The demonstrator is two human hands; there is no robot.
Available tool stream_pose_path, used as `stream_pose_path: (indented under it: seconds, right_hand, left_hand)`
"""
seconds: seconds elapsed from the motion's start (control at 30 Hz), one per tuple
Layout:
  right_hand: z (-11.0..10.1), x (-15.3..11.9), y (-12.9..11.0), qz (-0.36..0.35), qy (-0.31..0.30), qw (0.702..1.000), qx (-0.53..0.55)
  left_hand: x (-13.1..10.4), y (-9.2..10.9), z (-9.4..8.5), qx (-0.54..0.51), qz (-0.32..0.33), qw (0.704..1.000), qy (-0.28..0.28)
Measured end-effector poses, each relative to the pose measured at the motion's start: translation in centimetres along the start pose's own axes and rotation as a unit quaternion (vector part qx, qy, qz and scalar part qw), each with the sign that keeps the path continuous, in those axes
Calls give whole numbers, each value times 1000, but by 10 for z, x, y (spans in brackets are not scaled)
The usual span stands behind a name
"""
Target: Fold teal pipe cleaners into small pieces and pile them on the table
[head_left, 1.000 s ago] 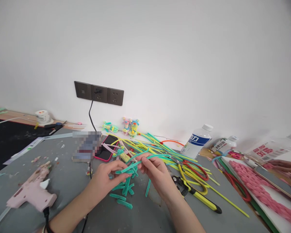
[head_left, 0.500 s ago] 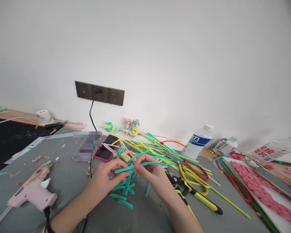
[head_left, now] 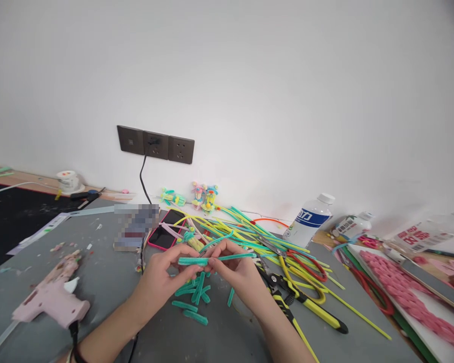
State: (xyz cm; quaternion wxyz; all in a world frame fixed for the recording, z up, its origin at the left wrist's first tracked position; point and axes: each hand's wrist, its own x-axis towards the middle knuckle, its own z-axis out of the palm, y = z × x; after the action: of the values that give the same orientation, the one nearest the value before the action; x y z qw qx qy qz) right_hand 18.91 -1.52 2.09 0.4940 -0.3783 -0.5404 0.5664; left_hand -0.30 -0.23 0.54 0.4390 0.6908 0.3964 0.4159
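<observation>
Between thumb and fingers, my left hand (head_left: 170, 275) pinches the left part of a teal pipe cleaner (head_left: 232, 257), where two lengths lie side by side. My right hand (head_left: 234, 267) grips the same strand close by, and its single end sticks out to the right. Several short teal pieces (head_left: 195, 316) lie on the grey table (head_left: 166, 338) under my hands. Just behind my fingers is a small teal and yellow figure (head_left: 192, 240), partly hidden.
Scissors (head_left: 283, 254), yellow-black pliers (head_left: 318, 312) and long pipe cleaners (head_left: 359, 312) spread to the right, near a bottle (head_left: 310, 219). A pink glue gun (head_left: 55, 297) lies left. Two phones and small figures (head_left: 210, 198) sit behind.
The teal strand in my hands has straightened, and its doubled left part now lies flat and parallel. My hands have barely shifted. At the far right edge, a dark shape, perhaps another person's fingers, has appeared.
</observation>
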Motion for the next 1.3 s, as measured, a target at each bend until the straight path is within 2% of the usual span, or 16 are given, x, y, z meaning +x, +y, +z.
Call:
stream_pose_path:
  seconds: [0.23,0.37,0.57,0.8,1.3]
  right_hand:
    - [0,0,2,3,-11,1000,11]
    - [-1,0,1,11,0,1000,0]
    - [-3,0,1,-7,45,999,-22]
    - [-2,-1,0,-6,34,999,-40]
    - [-4,0,2,17,25,999,-38]
  left_hand:
    - [-1,0,0,-5,-10,1000,21]
    - [-1,1,-1,-13,-23,1000,11]
    - [-1,1,-1,-21,-6,1000,7]
    - [-1,3,-2,-22,-12,1000,-5]
    - [0,-3,1,-149,-103,982,-60]
